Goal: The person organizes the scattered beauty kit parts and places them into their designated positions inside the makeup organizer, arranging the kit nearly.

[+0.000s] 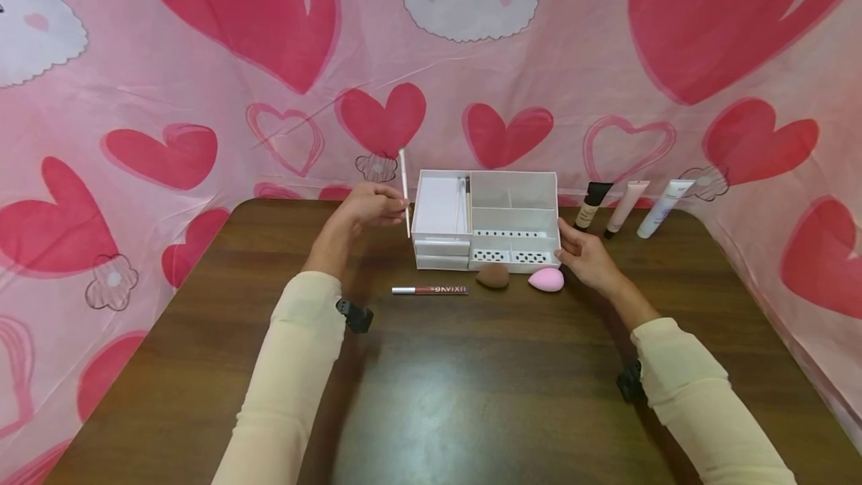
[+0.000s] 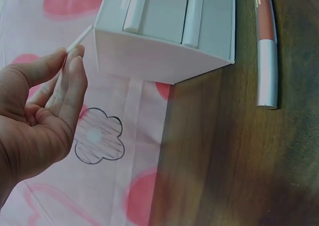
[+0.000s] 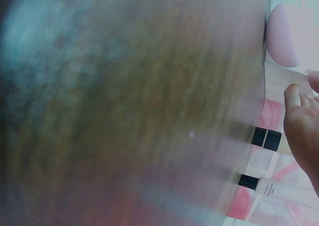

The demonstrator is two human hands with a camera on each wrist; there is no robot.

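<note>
Our left hand [image 1: 367, 206] pinches one slim white stick [image 1: 405, 182] just left of the white organizer [image 1: 441, 248]; our right hand [image 1: 587, 257], fingers fairly straight, rests against its right side. A loose pinch could drop the stick; an uneven push might nudge the organizer into the two sponges [image 1: 493, 276]. We count one lip gloss [image 1: 431, 290] and three tubes [image 1: 625, 209].

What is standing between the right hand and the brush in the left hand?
The white organizer, with slim sticks inside, stands between the right hand and the brush. The head view shows this.
</note>
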